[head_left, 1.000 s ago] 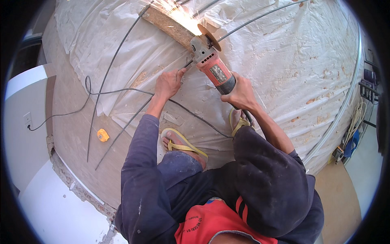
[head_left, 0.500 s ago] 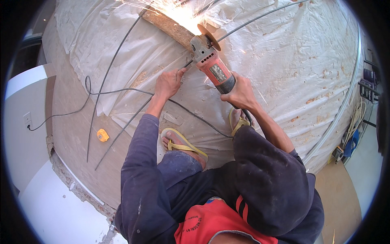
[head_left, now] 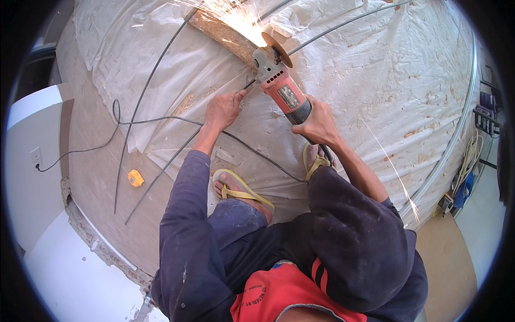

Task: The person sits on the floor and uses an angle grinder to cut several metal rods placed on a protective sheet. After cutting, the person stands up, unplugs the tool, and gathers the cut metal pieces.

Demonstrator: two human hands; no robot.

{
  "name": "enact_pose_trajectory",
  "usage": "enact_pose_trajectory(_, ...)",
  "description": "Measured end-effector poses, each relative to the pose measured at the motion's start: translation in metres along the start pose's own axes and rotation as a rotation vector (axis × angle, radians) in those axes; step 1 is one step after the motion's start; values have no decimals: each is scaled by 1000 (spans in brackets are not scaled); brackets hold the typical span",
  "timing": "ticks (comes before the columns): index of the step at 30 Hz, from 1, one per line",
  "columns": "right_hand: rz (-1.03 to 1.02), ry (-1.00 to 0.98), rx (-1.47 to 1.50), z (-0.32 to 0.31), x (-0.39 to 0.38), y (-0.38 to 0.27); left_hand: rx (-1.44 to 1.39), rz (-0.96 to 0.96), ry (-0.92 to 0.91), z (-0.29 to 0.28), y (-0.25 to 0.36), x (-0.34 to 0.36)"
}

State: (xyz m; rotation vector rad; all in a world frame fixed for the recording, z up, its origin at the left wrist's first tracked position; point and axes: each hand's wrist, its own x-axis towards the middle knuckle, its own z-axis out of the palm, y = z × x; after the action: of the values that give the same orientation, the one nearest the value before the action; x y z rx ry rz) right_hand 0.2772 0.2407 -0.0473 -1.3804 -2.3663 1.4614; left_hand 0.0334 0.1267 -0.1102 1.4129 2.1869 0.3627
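Observation:
My right hand [head_left: 317,122] is wrapped round the dark rear body of a red angle grinder [head_left: 287,94]. Its thin brown disc [head_left: 278,49] is at a thin dark metal rod [head_left: 169,170], beside a wooden board [head_left: 222,37]. Bright sparks [head_left: 238,24] spray from the disc's far side, over the board. My left hand [head_left: 221,111] grips the rod just left of the grinder head. The exact spot where disc and rod meet is hidden by the grinder and the glare.
Another rod [head_left: 145,86] lies on the left, near a yellow tape measure [head_left: 135,178]. The grinder's power cord [head_left: 263,154] runs past my sandalled feet to a wall socket [head_left: 36,155]. Wrinkled plastic sheeting [head_left: 386,91] covers the floor. Coiled cable [head_left: 469,158] hangs at the right.
The spark spray has changed shape, and a long spark now streaks to the lower right. Both hands, the grinder and the rod look almost still.

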Motion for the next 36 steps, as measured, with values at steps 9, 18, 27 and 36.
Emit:
enact_pose_trajectory(9,12,1,17,1,0,3,-6,-6,-9,-1,1,0)
enact_pose_trajectory(18,26,-5,16,0,-3,0,2,5,-13,-3,1,0)
enact_pose_trajectory(27,31,-12,28,-2,-4,-1,3,0,-11,0,-1,1)
enact_pose_trajectory(36,3,15,9,0,-3,0,3,10,-9,-2,1,1)
